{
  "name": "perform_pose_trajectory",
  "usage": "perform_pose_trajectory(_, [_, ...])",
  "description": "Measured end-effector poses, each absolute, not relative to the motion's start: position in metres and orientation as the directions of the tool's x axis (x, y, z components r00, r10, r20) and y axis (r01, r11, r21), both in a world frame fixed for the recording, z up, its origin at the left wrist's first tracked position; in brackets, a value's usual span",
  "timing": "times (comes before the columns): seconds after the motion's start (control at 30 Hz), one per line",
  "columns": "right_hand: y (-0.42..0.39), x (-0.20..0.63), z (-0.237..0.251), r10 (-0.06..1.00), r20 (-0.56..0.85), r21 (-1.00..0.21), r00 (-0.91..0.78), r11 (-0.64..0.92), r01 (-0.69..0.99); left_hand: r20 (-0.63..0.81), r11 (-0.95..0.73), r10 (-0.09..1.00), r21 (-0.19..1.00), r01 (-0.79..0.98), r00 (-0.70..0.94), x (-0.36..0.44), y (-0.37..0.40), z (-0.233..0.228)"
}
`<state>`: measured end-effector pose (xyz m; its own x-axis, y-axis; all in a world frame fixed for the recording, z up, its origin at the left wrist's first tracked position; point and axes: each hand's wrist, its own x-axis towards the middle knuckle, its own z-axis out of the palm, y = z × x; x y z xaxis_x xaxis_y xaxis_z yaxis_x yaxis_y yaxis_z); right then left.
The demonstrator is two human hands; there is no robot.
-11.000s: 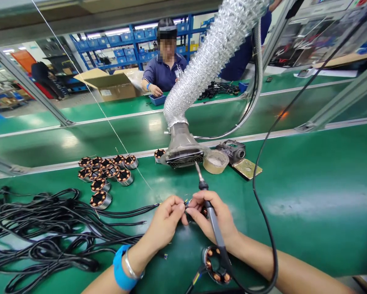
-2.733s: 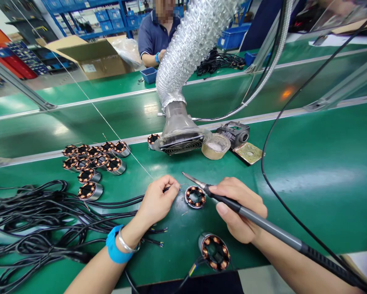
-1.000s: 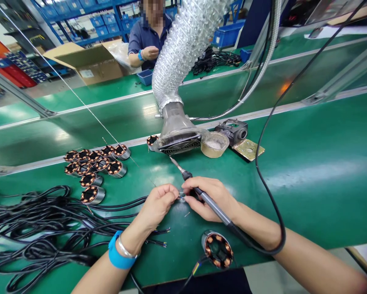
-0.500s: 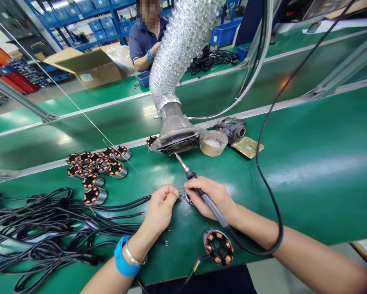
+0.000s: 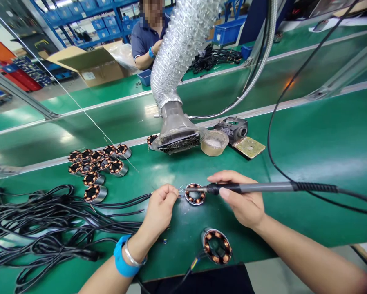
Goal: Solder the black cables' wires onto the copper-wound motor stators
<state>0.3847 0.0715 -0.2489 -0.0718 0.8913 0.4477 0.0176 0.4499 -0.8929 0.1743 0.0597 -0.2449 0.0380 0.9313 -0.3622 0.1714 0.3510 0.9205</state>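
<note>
My left hand [image 5: 160,206] pinches the black cable [image 5: 122,201] lead at the stator [image 5: 195,193]; my right hand [image 5: 243,199] grips the soldering iron [image 5: 257,188] level. I should steady the tip on the joint.

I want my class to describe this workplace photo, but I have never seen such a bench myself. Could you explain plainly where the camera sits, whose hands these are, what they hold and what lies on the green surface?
The camera is worn on the worker's head, looking down at their own two bare hands. The right hand holds a soldering iron level, its tip at a small copper-wound coil ring lying on the green bench. The left hand pinches a thin black cable end beside that ring. Left lie loose black cables and a cluster of similar rings; another ring lies nearer. Behind, a silvery hose ends in a grilled intake. Another person works beyond.
</note>
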Motion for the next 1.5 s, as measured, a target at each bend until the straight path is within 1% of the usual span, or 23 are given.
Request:
perform_pose_trajectory(0.1, [0.073,0.384,-0.256,0.921,0.390,-0.919,-0.018,0.388,-0.069,-0.362,0.351,0.932,0.920,0.176,0.034,0.174,0.059,-0.245])
perform_pose_trajectory(0.3, [0.073,0.384,-0.257,0.926,0.377,-0.925,-0.030,0.375,-0.065,-0.353,0.340,0.935,0.920,0.195,0.033,0.174,0.060,-0.244])
perform_pose_trajectory(0.43, [0.072,0.382,-0.253,0.905,0.421,-0.907,-0.052,0.419,-0.044,-0.330,0.317,0.944,0.923,0.216,0.026,0.175,0.060,-0.241])
perform_pose_trajectory(0.6, [0.070,0.381,-0.246,0.861,0.494,-0.864,-0.124,0.502,0.043,-0.270,0.255,0.962,0.933,0.256,0.025,0.176,0.059,-0.239])
perform_pose_trajectory(0.8, [0.066,0.379,-0.235,0.742,0.637,-0.741,-0.211,0.664,0.100,-0.265,0.251,0.964,0.932,0.263,0.022,0.175,0.059,-0.241])
perform_pose_trajectory(0.9, [0.065,0.376,-0.231,0.694,0.675,-0.690,-0.253,0.714,0.119,-0.271,0.255,0.962,0.929,0.268,0.022,0.174,0.058,-0.242])
perform_pose_trajectory(0.97, [0.064,0.376,-0.229,0.677,0.692,-0.671,-0.250,0.731,0.124,-0.266,0.250,0.964,0.930,0.270,0.025,0.174,0.058,-0.242])
perform_pose_trajectory(1.13, [0.065,0.377,-0.227,0.679,0.708,-0.672,-0.194,0.732,0.112,-0.264,0.246,0.964,0.927,0.283,0.027,0.174,0.058,-0.242])
perform_pose_trajectory(1.5, [0.065,0.379,-0.225,0.689,0.695,-0.681,-0.204,0.722,0.120,-0.273,0.262,0.962,0.926,0.273,0.005,0.175,0.058,-0.239])
